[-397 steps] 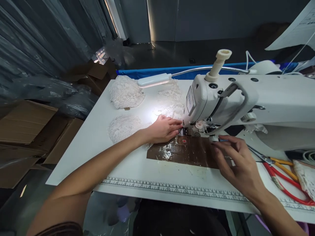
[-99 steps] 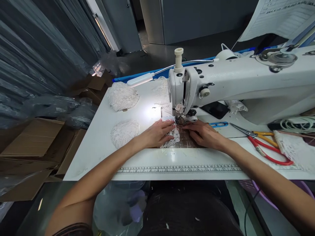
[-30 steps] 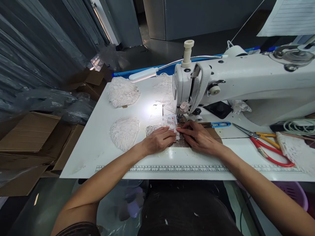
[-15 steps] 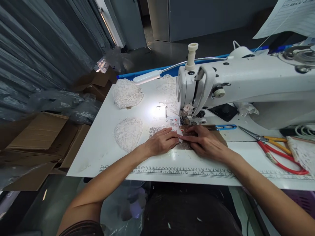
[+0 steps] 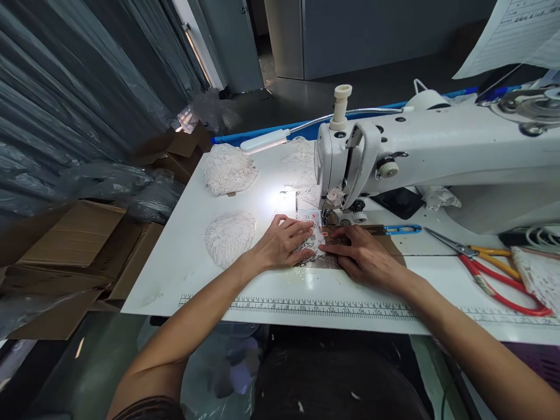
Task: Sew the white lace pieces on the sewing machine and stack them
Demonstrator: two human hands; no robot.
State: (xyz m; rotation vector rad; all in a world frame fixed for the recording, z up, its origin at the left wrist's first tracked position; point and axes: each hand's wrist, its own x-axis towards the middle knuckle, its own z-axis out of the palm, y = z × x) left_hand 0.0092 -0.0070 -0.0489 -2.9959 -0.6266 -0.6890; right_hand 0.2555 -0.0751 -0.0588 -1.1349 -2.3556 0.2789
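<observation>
A small piece of white lace lies in front of the needle of the white sewing machine. My left hand rests flat on the lace from the left, fingers spread toward the needle. From the right, my right hand touches the lace's edge with its outstretched index finger; the other fingers are bent over the brown plate beneath. Whether the right fingers pinch any lace I cannot make out. Two more lace pieces lie left of my hands, a rounded one near and a stack farther back.
Blue thread snips and red-and-yellow-handled scissors lie to the right. A lamp lights the bed from behind. A printed ruler runs along the front edge. Open cardboard boxes stand left of the table.
My left hand has spread its fingers and shifted slightly left, showing more of the lace between the hands. My right hand stays almost in place. The view has shifted slightly.
</observation>
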